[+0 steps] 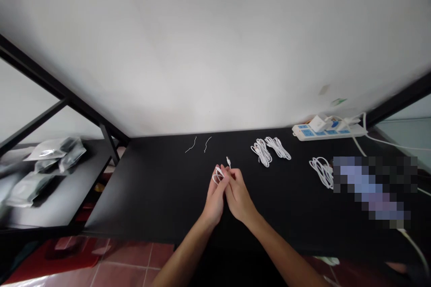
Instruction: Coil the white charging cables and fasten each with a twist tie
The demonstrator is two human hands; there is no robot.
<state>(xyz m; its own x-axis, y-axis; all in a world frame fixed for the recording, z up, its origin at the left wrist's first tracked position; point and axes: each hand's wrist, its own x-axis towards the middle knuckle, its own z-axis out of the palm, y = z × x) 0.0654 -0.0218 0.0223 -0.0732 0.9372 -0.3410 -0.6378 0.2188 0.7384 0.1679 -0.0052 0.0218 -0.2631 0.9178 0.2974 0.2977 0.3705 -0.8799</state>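
My left hand point(213, 199) and my right hand point(239, 196) are close together above the black tabletop point(175, 197), near its front edge. Both pinch a white cable point(218, 175), which forms a small loop at my left fingers. Its small connector point(228, 161) sticks up between my hands. Beyond them lie two thin white wire pieces point(191, 145) point(208, 144). To the right are two coiled white cable bundles point(261, 152) point(278, 148), and a third bundle point(321, 172) lies farther right, partly under a pixelated patch.
A white power strip point(328, 131) with blue sockets and plugged-in adapters sits at the back right, its cords trailing off the table. A pixelated patch point(373, 190) hides the right side. Plastic packets point(55, 161) lie on a lower black shelf at left. A white wall rises behind.
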